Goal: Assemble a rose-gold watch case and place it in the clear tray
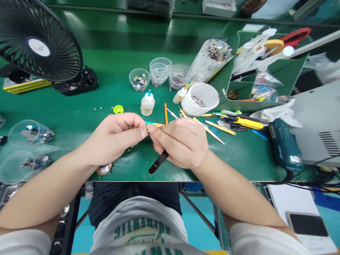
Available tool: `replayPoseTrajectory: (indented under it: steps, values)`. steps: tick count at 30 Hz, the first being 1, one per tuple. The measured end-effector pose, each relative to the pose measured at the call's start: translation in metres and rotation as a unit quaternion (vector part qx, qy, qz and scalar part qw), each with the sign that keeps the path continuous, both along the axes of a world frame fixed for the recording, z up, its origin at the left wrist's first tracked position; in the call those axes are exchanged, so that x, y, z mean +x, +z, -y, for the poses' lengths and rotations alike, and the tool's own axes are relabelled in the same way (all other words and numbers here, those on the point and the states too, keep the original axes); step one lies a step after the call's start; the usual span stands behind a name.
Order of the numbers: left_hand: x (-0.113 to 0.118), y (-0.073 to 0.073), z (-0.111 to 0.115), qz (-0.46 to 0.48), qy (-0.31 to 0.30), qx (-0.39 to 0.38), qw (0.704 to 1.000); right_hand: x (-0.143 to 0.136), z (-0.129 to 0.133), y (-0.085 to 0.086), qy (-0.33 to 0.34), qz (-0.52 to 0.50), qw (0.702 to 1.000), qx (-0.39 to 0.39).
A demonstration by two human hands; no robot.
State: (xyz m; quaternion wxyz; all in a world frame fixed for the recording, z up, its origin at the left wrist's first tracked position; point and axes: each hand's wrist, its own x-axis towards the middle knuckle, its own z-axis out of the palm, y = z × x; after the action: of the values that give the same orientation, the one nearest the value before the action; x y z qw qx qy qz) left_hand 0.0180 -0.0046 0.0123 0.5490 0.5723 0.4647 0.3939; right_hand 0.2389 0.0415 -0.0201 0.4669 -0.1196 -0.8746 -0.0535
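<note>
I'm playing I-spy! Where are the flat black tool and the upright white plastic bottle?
Flat black tool [158,163]: head view, on its protruding part.
Upright white plastic bottle [147,105]: head view, on its body.

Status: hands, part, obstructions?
Left hand pinching tiny part, too small to identify. Right hand at it too, holding tweezers. Bottle just beyond, not blocking.

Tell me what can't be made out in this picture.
Head view throughout:
Tiny piece between left hand and right hand: too small, partly covered by fingers.
Black tool: far end hidden by the right hand.
Fan: cut off by the left edge.
Blue-tipped bottle: label print too small to read.
</note>
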Motion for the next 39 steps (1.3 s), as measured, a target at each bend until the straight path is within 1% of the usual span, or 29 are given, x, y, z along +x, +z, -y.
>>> replayPoseTrajectory:
  steps: [4, 7, 9, 10, 11, 12, 13, 14, 15, 16, 17, 18, 19, 20, 21, 22, 24, 26, 28, 29, 31, 35, 36, 39]
  values:
    - [-0.001, 0.000, -0.004, 0.069, -0.008, -0.079, 0.994, 0.000, 0.001, 0.004, -0.013, 0.010, 1.000, 0.018]
    - [-0.001, 0.003, -0.006, 0.102, -0.028, -0.135, 0.985, 0.001, 0.000, 0.006, -0.017, 0.018, 0.999, 0.030]
    - [-0.001, 0.004, -0.005, 0.098, -0.036, -0.140, 0.985, 0.001, 0.000, 0.005, -0.013, 0.017, 0.999, 0.025]
    - [0.000, 0.004, -0.004, 0.085, -0.031, -0.121, 0.989, 0.000, 0.001, 0.005, -0.010, 0.014, 1.000, 0.012]
    - [0.000, 0.004, -0.002, 0.062, -0.020, -0.085, 0.994, -0.001, 0.002, 0.004, -0.007, 0.009, 1.000, -0.009]
    - [0.001, 0.004, 0.000, 0.025, -0.001, -0.032, 0.999, -0.002, 0.003, 0.003, -0.006, 0.002, 0.999, -0.037]
    - [0.002, 0.004, 0.002, -0.025, 0.022, 0.035, 0.999, -0.003, 0.005, 0.003, -0.005, -0.007, 0.998, -0.070]
    - [0.003, 0.003, 0.005, -0.087, 0.044, 0.115, 0.989, -0.005, 0.008, 0.003, -0.004, -0.018, 0.994, -0.104]
    - [0.004, 0.002, 0.007, -0.155, 0.064, 0.201, 0.965, -0.007, 0.011, 0.004, -0.001, -0.032, 0.990, -0.137]
    - [0.005, 0.000, 0.008, -0.221, 0.078, 0.288, 0.929, -0.008, 0.014, 0.005, 0.002, -0.045, 0.985, -0.168]
    - [0.005, -0.002, 0.009, -0.279, 0.084, 0.367, 0.883, -0.009, 0.016, 0.007, 0.005, -0.056, 0.979, -0.195]
    - [0.004, -0.004, 0.008, -0.325, 0.085, 0.434, 0.836, -0.010, 0.019, 0.008, 0.007, -0.062, 0.974, -0.219]
    - [0.003, -0.006, 0.007, -0.356, 0.083, 0.485, 0.795, -0.011, 0.021, 0.009, 0.006, -0.065, 0.969, -0.240]
    - [0.002, -0.008, 0.006, -0.377, 0.082, 0.520, 0.762, -0.012, 0.022, 0.010, 0.002, -0.065, 0.964, -0.257]
    - [0.001, -0.009, 0.005, -0.389, 0.082, 0.544, 0.739, -0.012, 0.023, 0.011, -0.004, -0.066, 0.960, -0.272]
    - [-0.001, -0.011, 0.003, -0.398, 0.082, 0.559, 0.723, -0.013, 0.023, 0.011, -0.008, -0.067, 0.957, -0.282]
    - [-0.002, -0.012, 0.001, -0.405, 0.083, 0.574, 0.707, -0.013, 0.024, 0.011, -0.010, -0.073, 0.953, -0.294]
    - [-0.003, -0.012, 0.001, -0.406, 0.075, 0.575, 0.706, -0.014, 0.023, 0.010, -0.005, -0.076, 0.953, -0.293]
    - [-0.002, -0.011, 0.002, -0.394, 0.069, 0.569, 0.719, -0.014, 0.023, 0.010, -0.003, -0.076, 0.953, -0.292]
    - [-0.001, -0.010, 0.003, -0.385, 0.067, 0.561, 0.730, -0.014, 0.023, 0.010, -0.002, -0.076, 0.954, -0.292]
    - [0.001, -0.008, 0.005, -0.359, 0.069, 0.535, 0.762, -0.013, 0.023, 0.011, 0.002, -0.076, 0.954, -0.290]
    - [0.005, -0.004, 0.009, -0.283, 0.063, 0.435, 0.853, -0.010, 0.023, 0.012, 0.006, -0.064, 0.958, -0.279]
    - [0.005, -0.002, 0.010, -0.265, 0.061, 0.409, 0.871, -0.009, 0.022, 0.012, 0.007, -0.063, 0.960, -0.272]
    - [0.006, 0.001, 0.012, -0.224, 0.057, 0.345, 0.910, -0.008, 0.020, 0.011, 0.014, -0.059, 0.967, -0.247]
